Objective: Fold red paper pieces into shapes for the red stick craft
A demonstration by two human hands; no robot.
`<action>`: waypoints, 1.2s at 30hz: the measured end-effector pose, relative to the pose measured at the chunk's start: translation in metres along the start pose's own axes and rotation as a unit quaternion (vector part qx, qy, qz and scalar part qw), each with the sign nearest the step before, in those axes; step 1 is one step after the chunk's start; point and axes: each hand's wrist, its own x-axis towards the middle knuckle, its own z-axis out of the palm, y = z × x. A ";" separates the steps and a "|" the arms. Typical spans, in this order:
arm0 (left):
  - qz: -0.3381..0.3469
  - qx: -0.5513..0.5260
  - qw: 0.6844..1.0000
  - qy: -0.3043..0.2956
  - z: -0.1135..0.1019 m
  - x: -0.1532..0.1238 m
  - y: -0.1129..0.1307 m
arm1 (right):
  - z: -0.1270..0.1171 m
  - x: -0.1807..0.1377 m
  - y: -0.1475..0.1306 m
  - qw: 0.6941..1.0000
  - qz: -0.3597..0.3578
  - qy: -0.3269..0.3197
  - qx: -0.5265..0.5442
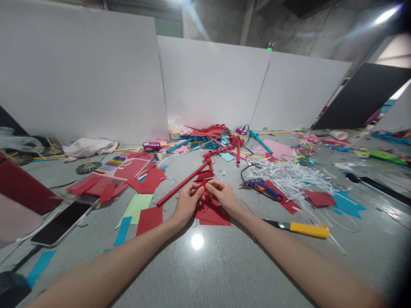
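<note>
My left hand [190, 199] and my right hand [222, 196] meet at the middle of the table, both closed on a small piece of red paper [204, 185]. Thumbs and forefingers pinch it from either side, and the fingers hide part of its shape. Beneath my hands lie several flat red paper pieces [213, 216]. Just beyond them a red folded paper chain [221, 149] runs away toward the back. A red paper rod [181, 184] slants down to the left of my left hand, its upper end near the chain.
To the right are a blue glue gun [261, 187], a yellow-handled utility knife [308, 229] and shredded white paper [285, 174]. Red sheets [135, 169], a green sheet [138, 206] and a phone [62, 224] lie left. White panels [212, 81] stand along the back.
</note>
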 end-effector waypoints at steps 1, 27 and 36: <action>-0.002 -0.002 1.000 0.002 0.000 0.000 0.000 | 0.000 0.000 0.001 1.000 -0.001 0.004 0.001; -0.002 -0.020 1.000 0.008 0.001 -0.002 0.001 | 0.000 -0.001 -0.005 1.000 0.000 0.002 0.014; 0.002 -0.012 1.000 0.008 0.001 -0.002 0.002 | 0.002 -0.002 -0.009 1.000 -0.001 0.013 -0.007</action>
